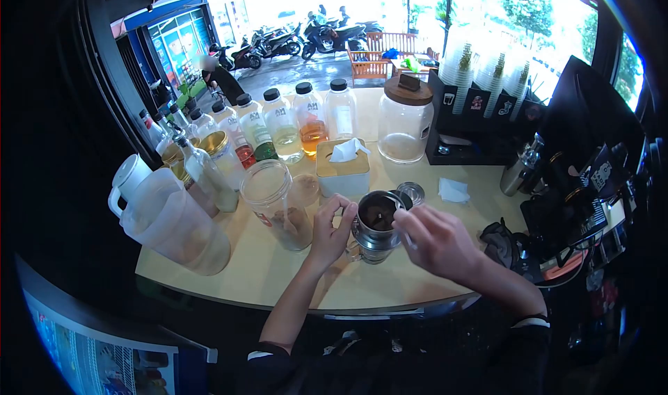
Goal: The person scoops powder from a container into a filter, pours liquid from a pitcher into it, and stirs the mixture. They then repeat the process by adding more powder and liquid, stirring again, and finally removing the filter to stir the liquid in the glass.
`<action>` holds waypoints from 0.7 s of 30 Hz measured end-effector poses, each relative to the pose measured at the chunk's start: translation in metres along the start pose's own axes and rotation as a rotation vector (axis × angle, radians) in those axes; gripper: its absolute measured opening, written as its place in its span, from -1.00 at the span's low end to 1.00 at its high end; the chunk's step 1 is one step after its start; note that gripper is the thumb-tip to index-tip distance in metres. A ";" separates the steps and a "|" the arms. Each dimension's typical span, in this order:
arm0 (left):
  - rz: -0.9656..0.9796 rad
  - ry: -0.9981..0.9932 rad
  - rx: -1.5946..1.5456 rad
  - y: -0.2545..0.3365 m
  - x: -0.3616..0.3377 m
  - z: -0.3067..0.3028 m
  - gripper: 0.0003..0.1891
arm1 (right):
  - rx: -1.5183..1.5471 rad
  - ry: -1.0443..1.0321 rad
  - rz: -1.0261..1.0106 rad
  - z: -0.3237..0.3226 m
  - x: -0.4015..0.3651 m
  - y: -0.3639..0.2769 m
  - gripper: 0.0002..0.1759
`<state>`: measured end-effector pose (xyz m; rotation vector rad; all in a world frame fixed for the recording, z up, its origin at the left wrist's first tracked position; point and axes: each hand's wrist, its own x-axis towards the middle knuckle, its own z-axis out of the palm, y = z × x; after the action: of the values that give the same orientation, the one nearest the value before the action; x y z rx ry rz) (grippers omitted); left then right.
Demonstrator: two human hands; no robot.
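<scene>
A metal drip coffee filter (pixel 361 229) with dark ground coffee (pixel 380 217) inside sits on top of a clear glass cup (pixel 376 254). My left hand (pixel 332 229) grips the filter's left side between thumb and fingers. My right hand (pixel 440 245) is closed around a slim metal handle, seemingly a spoon's, over the filter's right rim; its lower end is hard to make out. Just behind the filter lies a small round metal lid (pixel 412 192). Left of my left hand stands an open clear jar (pixel 268 186) with brown powder at the bottom.
A tissue box (pixel 343 179) stands behind the filter. Bottles with black caps (pixel 311 127) and a wooden-lidded jar (pixel 405 124) line the back. Plastic pitchers (pixel 174 221) stand left. To the right are a folded tissue (pixel 454 190), a shaker (pixel 522 165) and a cup holder (pixel 480 110).
</scene>
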<state>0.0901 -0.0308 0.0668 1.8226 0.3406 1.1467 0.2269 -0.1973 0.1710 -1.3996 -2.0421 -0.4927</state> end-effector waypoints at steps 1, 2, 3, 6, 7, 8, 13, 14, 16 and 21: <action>0.030 -0.030 0.040 -0.003 0.001 -0.001 -0.75 | 0.001 0.003 -0.006 0.003 -0.003 -0.004 -0.68; 0.034 -0.026 0.045 -0.003 0.002 -0.001 -0.75 | -0.058 -0.024 -0.018 0.008 -0.005 -0.006 -0.66; -0.032 -0.036 -0.047 -0.003 0.002 0.001 -0.72 | -0.115 -0.050 -0.029 0.012 -0.008 -0.007 -0.63; -0.115 -0.036 -0.149 0.001 0.000 0.003 -0.68 | -0.084 -0.032 -0.091 0.023 -0.013 -0.008 -0.62; -0.133 -0.031 -0.165 0.003 -0.001 0.003 -0.66 | -0.043 -0.016 -0.132 0.025 -0.015 -0.008 -0.64; -0.131 -0.027 -0.160 0.004 -0.002 0.003 -0.66 | -0.012 -0.026 -0.156 0.027 -0.017 -0.009 -0.61; -0.073 0.020 -0.158 0.021 0.000 0.001 -0.67 | -0.033 0.058 -0.079 0.017 -0.024 -0.005 -0.58; -0.073 0.021 -0.158 0.023 0.001 0.002 -0.67 | -0.035 0.073 -0.025 0.015 -0.023 -0.005 -0.58; -0.062 0.018 -0.128 0.026 0.002 0.004 -0.68 | -0.016 0.109 -0.019 0.018 -0.023 -0.006 -0.53; -0.039 0.037 -0.089 0.031 0.003 0.003 -0.70 | 0.058 0.113 -0.108 0.013 -0.028 -0.002 -0.50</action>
<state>0.0873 -0.0472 0.0932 1.7124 0.3396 1.1514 0.2286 -0.2096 0.1427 -1.2052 -2.0310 -0.5417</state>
